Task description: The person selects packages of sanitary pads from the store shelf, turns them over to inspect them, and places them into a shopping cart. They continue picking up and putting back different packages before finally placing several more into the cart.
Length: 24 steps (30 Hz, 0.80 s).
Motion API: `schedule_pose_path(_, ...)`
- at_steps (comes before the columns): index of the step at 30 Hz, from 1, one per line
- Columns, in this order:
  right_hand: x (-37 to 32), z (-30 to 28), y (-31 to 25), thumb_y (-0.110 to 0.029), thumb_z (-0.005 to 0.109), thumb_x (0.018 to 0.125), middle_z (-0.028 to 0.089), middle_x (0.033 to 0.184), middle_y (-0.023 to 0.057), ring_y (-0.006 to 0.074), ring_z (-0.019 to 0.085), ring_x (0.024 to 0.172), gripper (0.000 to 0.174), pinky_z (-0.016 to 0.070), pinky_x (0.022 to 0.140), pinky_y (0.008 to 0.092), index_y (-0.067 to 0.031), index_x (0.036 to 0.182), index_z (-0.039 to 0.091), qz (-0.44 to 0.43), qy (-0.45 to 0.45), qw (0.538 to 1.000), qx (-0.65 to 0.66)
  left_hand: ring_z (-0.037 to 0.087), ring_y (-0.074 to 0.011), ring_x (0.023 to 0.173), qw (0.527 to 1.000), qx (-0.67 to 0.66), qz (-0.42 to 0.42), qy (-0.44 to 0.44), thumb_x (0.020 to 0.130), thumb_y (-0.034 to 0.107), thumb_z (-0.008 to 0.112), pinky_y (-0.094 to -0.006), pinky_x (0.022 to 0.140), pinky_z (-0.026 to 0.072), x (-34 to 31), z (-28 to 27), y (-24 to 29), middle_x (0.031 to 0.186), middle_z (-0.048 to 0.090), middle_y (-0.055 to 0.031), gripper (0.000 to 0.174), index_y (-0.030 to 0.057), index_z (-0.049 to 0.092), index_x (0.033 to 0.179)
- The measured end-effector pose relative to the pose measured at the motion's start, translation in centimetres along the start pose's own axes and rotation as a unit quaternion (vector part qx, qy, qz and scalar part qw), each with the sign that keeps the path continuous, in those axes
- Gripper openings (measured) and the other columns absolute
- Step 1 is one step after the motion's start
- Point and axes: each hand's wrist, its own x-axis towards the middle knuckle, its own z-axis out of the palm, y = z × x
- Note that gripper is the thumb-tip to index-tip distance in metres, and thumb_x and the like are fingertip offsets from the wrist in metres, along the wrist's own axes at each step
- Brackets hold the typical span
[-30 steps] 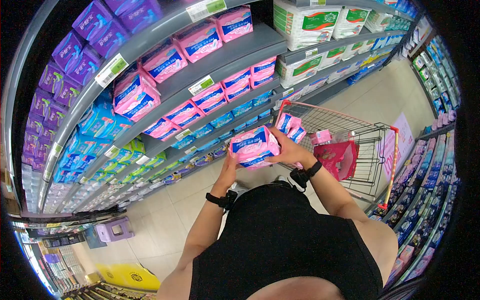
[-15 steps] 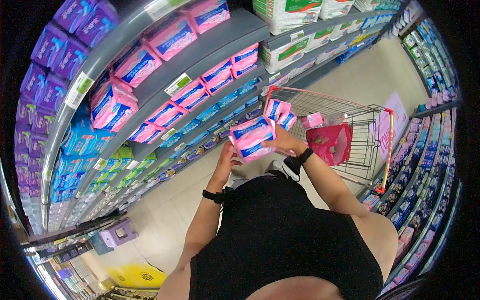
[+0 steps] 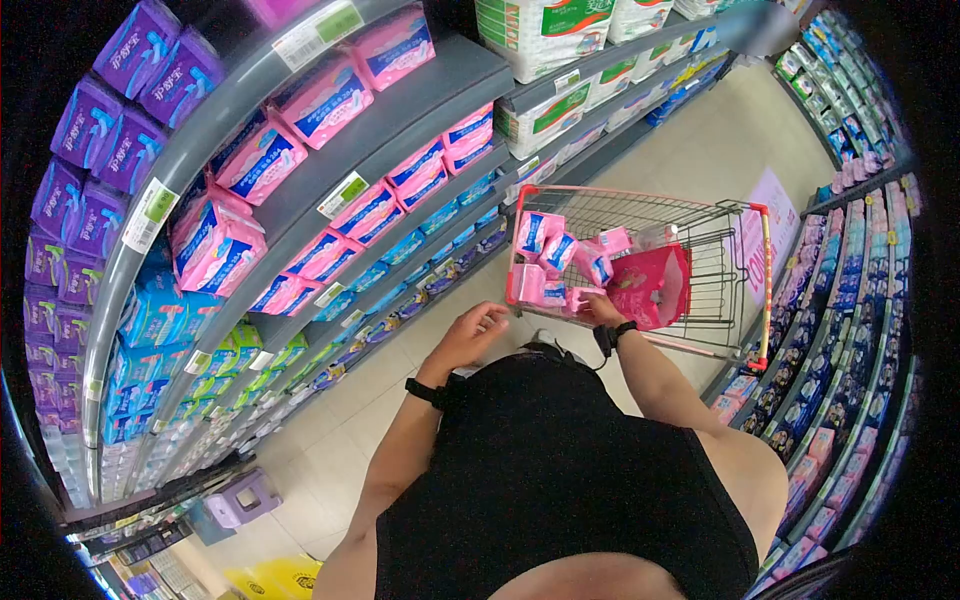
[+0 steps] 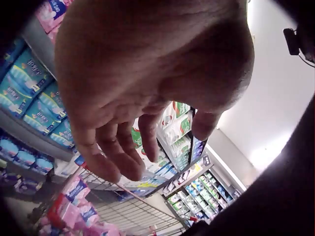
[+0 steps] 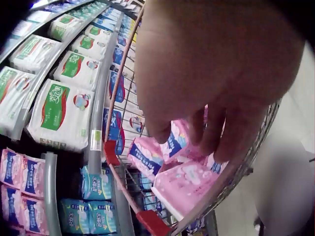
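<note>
My right hand [image 3: 600, 310] reaches over the near side of the shopping cart [image 3: 690, 195], fingers pointing down among pink sanitary pad packs [image 3: 558, 250]. In the right wrist view its loosely bent fingers [image 5: 229, 135] hang over the packs, and a pale pink pack [image 5: 184, 187] lies below them near the cart's red corner. Several packs with blue labels are heaped at that end of the basket. My left hand [image 3: 470, 335] hovers bare beside the cart, palm showing in the left wrist view, its fingers [image 4: 130, 164] relaxed and spread a little.
A red bag [image 3: 650, 290] lies in the cart beside the packs. Shelves with pink packs [image 3: 260, 160], blue packs [image 3: 165, 320] and white paper packs [image 3: 545, 40] line the left side. Another stocked shelf [image 3: 820, 380] stands at the right. A purple stool [image 3: 245, 498] is behind on the floor.
My right hand has carried the pink pack from in front of my body into the cart. The left hand has let go of it and stays out in front.
</note>
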Motion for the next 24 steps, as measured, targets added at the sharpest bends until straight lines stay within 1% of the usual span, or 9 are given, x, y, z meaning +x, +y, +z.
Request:
schedule_pose_path(4, 0.3, 1.7, -1.2, -0.033, 0.052, 0.098, 0.065, 0.092, 0.0101, 0.0243, 0.063, 0.070, 0.033, 0.0550, 0.061, 0.0392, -0.0061, 0.114, 0.063, -0.016, 0.034, 0.996, -0.086, 0.060, -0.0150, 0.097, 1.000, -0.003, 0.006, 0.009, 0.100, 0.031, 0.059, -0.0324, 0.084, 0.0485, -0.2, -1.3, -0.3, 0.109, 0.062, -0.0057, 0.033, 0.0070, 0.059, 0.123)
schedule_pose_path(8, 3.2, 1.6, 0.0, -0.029, 0.056, 0.095, 0.063, 0.088, 0.0097, 0.0232, 0.061, 0.065, 0.028, 0.0527, 0.056, 0.0389, -0.0053, 0.108, 0.063, -0.030, -0.007, 0.999, -0.044, 0.059, -0.0148, 0.099, 0.999, -0.008, 0.017, 0.030, 0.100, 0.032, 0.058, -0.0324, 0.086, 0.0479, -1.0, -2.3, -0.1, 0.111, 0.062, -0.0051, 0.033, 0.0079, 0.059, 0.123)
schedule_pose_path(12, 3.7, 3.6, -1.2, -0.033, 0.061, 0.093, 0.064, 0.091, 0.0107, 0.0247, 0.063, 0.078, 0.032, 0.0543, 0.061, 0.0418, -0.0048, 0.109, 0.061, -0.056, -0.042, 0.989, -0.127, 0.059, -0.0148, 0.098, 0.995, -0.004, 0.052, 0.082, 0.101, 0.033, 0.057, -0.0329, 0.086, 0.0482, -2.8, -3.8, -0.8, 0.111, 0.062, -0.0046, 0.033, 0.0088, 0.058, 0.123)
schedule_pose_path(13, 1.3, 5.7, -2.6, -0.036, 0.058, 0.094, 0.065, 0.101, 0.0098, 0.0237, 0.063, 0.085, 0.035, 0.0516, 0.072, 0.0413, -0.0049, 0.108, 0.064, -0.043, -0.026, 0.990, -0.129, 0.059, -0.0149, 0.098, 0.993, -0.008, 0.058, 0.100, 0.101, 0.033, 0.057, -0.0329, 0.085, 0.0483, -3.6, -4.3, -0.8, 0.111, 0.062, -0.0047, 0.033, 0.0089, 0.058, 0.123)
schedule_pose_path(15, -1.1, 10.2, -6.4, -0.035, 0.059, 0.094, 0.065, 0.089, 0.0078, 0.0205, 0.064, 0.079, 0.034, 0.0514, 0.069, 0.0356, -0.0039, 0.106, 0.064, -0.011, -0.008, 0.983, -0.183, 0.059, -0.0149, 0.097, 0.990, -0.019, 0.057, 0.129, 0.101, 0.033, 0.058, -0.0326, 0.084, 0.0485, -5.1, -5.4, -1.4, 0.110, 0.062, -0.0046, 0.033, 0.0092, 0.058, 0.123)
schedule_pose_path(18, -1.5, 15.4, -10.8, -0.035, 0.059, 0.095, 0.061, 0.075, 0.0029, 0.0147, 0.060, 0.067, 0.032, 0.0470, 0.060, 0.0291, -0.0037, 0.101, 0.065, -0.130, -0.091, 0.933, -0.322, 0.059, -0.0143, 0.094, 0.986, -0.048, 0.035, 0.159, 0.100, 0.033, 0.058, -0.0317, 0.083, 0.0486, -7.3, -6.6, -3.4, 0.107, 0.062, -0.0041, 0.032, 0.0094, 0.058, 0.122)
schedule_pose_path(20, -7.2, 22.6, -15.7, -0.032, 0.060, 0.096, 0.048, 0.063, -0.0050, 0.0063, 0.043, 0.053, 0.029, 0.0313, 0.048, 0.0258, -0.0047, 0.088, 0.064, -0.216, -0.144, 0.920, -0.294, 0.059, -0.0140, 0.092, 0.981, -0.072, 0.025, 0.177, 0.100, 0.032, 0.058, -0.0312, 0.082, 0.0486, -8.7, -7.2, -4.8, 0.106, 0.063, -0.0038, 0.032, 0.0092, 0.058, 0.122)
schedule_pose_path(21, -5.4, 25.0, -17.2, -0.030, 0.062, 0.096, 0.045, 0.063, -0.0081, 0.0034, 0.040, 0.053, 0.025, 0.0285, 0.047, 0.0237, -0.0060, 0.092, 0.064, -0.229, -0.176, 0.897, -0.334, 0.058, -0.0139, 0.091, 0.979, -0.075, 0.020, 0.187, 0.100, 0.032, 0.058, -0.0311, 0.082, 0.0486, -9.5, -7.5, -5.3, 0.105, 0.063, -0.0037, 0.032, 0.0091, 0.058, 0.122)
schedule_pose_path(24, -13.4, 35.5, -24.3, -0.027, 0.062, 0.097, 0.045, 0.066, -0.0102, 0.0020, 0.040, 0.054, 0.016, 0.0285, 0.047, 0.0226, -0.0108, 0.095, 0.062, -0.299, -0.327, 0.799, -0.406, 0.059, -0.0145, 0.090, 0.972, -0.093, 0.006, 0.215, 0.100, 0.032, 0.059, -0.0316, 0.082, 0.0488, -11.9, -7.9, -6.9, 0.103, 0.063, -0.0050, 0.032, 0.0080, 0.059, 0.121)
